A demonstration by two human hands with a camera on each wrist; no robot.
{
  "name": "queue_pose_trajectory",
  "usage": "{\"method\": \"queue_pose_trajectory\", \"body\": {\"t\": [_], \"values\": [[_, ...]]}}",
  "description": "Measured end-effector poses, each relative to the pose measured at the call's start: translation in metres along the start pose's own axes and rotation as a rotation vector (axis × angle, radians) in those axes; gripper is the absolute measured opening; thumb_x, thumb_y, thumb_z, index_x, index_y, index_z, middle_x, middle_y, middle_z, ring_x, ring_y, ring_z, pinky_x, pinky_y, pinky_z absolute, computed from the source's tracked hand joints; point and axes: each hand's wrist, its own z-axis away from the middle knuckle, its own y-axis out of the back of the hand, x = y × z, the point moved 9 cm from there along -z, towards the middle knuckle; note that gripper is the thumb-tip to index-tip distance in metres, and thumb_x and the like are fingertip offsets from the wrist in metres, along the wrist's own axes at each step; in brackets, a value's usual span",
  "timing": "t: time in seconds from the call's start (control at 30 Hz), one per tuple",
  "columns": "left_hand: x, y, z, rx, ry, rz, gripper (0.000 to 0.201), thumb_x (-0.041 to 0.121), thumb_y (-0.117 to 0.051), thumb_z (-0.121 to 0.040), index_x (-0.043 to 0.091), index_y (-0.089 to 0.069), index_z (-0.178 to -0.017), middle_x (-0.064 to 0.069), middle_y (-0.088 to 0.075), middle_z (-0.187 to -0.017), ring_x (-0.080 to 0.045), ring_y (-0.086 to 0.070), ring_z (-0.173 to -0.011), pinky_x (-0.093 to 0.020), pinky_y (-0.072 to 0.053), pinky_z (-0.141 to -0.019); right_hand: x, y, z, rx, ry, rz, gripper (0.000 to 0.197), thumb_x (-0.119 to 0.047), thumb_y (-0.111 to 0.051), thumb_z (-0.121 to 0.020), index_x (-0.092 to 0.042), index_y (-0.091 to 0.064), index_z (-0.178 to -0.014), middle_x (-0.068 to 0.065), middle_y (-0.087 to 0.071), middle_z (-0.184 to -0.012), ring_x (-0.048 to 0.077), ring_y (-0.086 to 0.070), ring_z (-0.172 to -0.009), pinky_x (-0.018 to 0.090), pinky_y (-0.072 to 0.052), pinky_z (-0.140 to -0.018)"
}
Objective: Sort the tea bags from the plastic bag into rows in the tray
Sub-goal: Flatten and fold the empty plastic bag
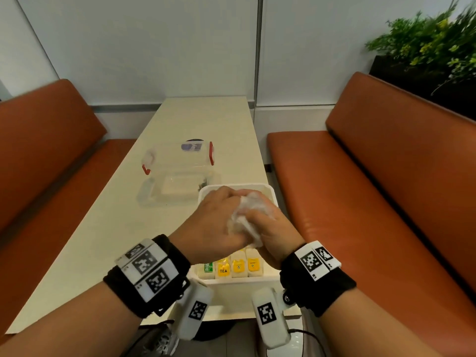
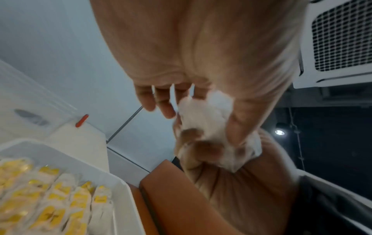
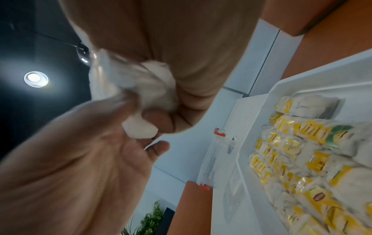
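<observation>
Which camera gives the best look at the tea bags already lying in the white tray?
The right wrist view: it shows many tea bags in rows in the tray, though blurred. The left wrist view catches a smaller blurred patch of them. The head view shows only one near row; the hands hide the rest.

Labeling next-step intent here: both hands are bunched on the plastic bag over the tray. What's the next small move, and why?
Probably set the crumpled plastic bag aside on the table. Left hand and right hand both grip it over the tray; it looks scrunched, no tea bag visible inside, and tea bags already sit in rows.
</observation>
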Motion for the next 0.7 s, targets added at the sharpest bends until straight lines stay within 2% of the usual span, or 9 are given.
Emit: {"method": "queue_pose_trajectory", "body": {"t": [0.07, 0.13, 0.2, 0.27, 0.37, 0.43, 0.57, 0.63, 0.7], "values": [[0.001, 0.016, 0.013, 0.130, -0.097, 0.200, 0.052, 0.045, -0.068, -0.071, 0.025, -0.050, -0.116, 0.009, -0.047, -0.121, -0.008, -0.048, -0.111, -0.014, -0.038, -0.090, -0.001, 0.010, 0.002, 0.051, -0.010, 0.005, 0.027, -0.009, -0.053, -0.076, -0.007, -0.059, -0.102, 0.018, -0.059, -0.101, 0.031, -0.058, -0.084, 0.037, -0.048, -0.058], [0.012, 0.016, 0.023, 0.164, -0.238, 0.101, 0.062, 0.039, -0.074, -0.071, 0.024, -0.046, -0.124, 0.004, -0.042, -0.132, -0.014, -0.046, -0.122, -0.018, -0.038, -0.099, 0.003, 0.012, 0.003, 0.066, -0.068, 0.063, 0.025, -0.008, -0.050, -0.071, -0.007, -0.057, -0.095, 0.012, -0.055, -0.092, 0.026, -0.052, -0.077, 0.029, -0.039, -0.052], [0.018, 0.001, 0.023, 0.091, -0.332, -0.030, 0.063, 0.039, -0.073, -0.074, 0.026, -0.044, -0.129, 0.003, -0.038, -0.139, -0.018, -0.042, -0.128, -0.025, -0.034, -0.107, 0.008, 0.004, 0.001, 0.007, -0.101, 0.144, 0.035, -0.004, -0.048, -0.069, 0.000, -0.053, -0.103, 0.013, -0.054, -0.093, 0.028, -0.052, -0.083, 0.034, -0.043, -0.058], [0.018, -0.006, 0.021, 0.066, -0.373, -0.071, 0.051, 0.036, -0.067, -0.080, 0.026, -0.047, -0.126, 0.007, -0.043, -0.132, -0.017, -0.046, -0.118, -0.024, -0.034, -0.104, 0.009, 0.001, 0.000, -0.034, -0.112, 0.167, 0.043, -0.003, -0.057, -0.067, -0.002, -0.050, -0.110, 0.016, -0.056, -0.101, 0.028, -0.057, -0.091, 0.039, -0.049, -0.071], [0.013, 0.000, 0.021, 0.108, -0.353, -0.007, 0.030, 0.024, -0.059, -0.079, 0.026, -0.054, -0.109, 0.010, -0.049, -0.114, -0.012, -0.050, -0.102, -0.010, -0.035, -0.093, 0.009, 0.004, 0.004, -0.091, -0.174, -0.036, 0.071, -0.009, -0.069, -0.054, -0.009, -0.046, -0.122, 0.015, -0.055, -0.111, 0.026, -0.058, -0.096, 0.035, -0.052, -0.078], [0.009, 0.009, 0.020, 0.193, -0.264, 0.067, 0.024, 0.018, -0.059, -0.073, 0.025, -0.057, -0.096, 0.011, -0.052, -0.102, -0.007, -0.052, -0.091, -0.004, -0.037, -0.083, 0.008, 0.001, 0.009, -0.126, -0.179, -0.161, 0.076, -0.012, -0.072, -0.056, -0.011, -0.045, -0.127, 0.014, -0.056, -0.112, 0.025, -0.059, -0.097, 0.035, -0.053, -0.079], [0.015, 0.006, 0.010, 0.216, -0.150, 0.130, 0.009, 0.022, -0.058, -0.068, 0.018, -0.062, -0.076, 0.014, -0.054, -0.082, 0.007, -0.046, -0.078, -0.006, -0.038, -0.069, 0.014, -0.002, 0.013, -0.081, -0.092, -0.192, 0.068, -0.017, -0.087, -0.062, -0.011, -0.052, -0.120, 0.014, -0.060, -0.108, 0.023, -0.063, -0.092, 0.030, -0.055, -0.071], [0.022, -0.005, 0.010, 0.101, -0.216, 0.078, 0.022, 0.026, -0.057, -0.070, 0.015, -0.067, -0.085, 0.009, -0.062, -0.089, 0.004, -0.050, -0.085, -0.014, -0.044, -0.076, 0.014, 0.007, 0.018, -0.015, -0.049, -0.134, 0.058, -0.021, -0.086, -0.065, -0.010, -0.055, -0.112, 0.015, -0.062, -0.103, 0.026, -0.062, -0.091, 0.032, -0.054, -0.073], [0.021, -0.008, 0.019, 0.026, -0.269, 0.032, 0.032, 0.034, -0.064, -0.075, 0.019, -0.070, -0.102, 0.008, -0.066, -0.105, -0.004, -0.055, -0.098, -0.018, -0.044, -0.089, 0.009, 0.027, 0.028, 0.069, -0.013, -0.043, 0.028, -0.009, -0.073, -0.077, -0.011, -0.059, -0.102, 0.013, -0.063, -0.093, 0.027, -0.062, -0.080, 0.033, -0.054, -0.063]]}}
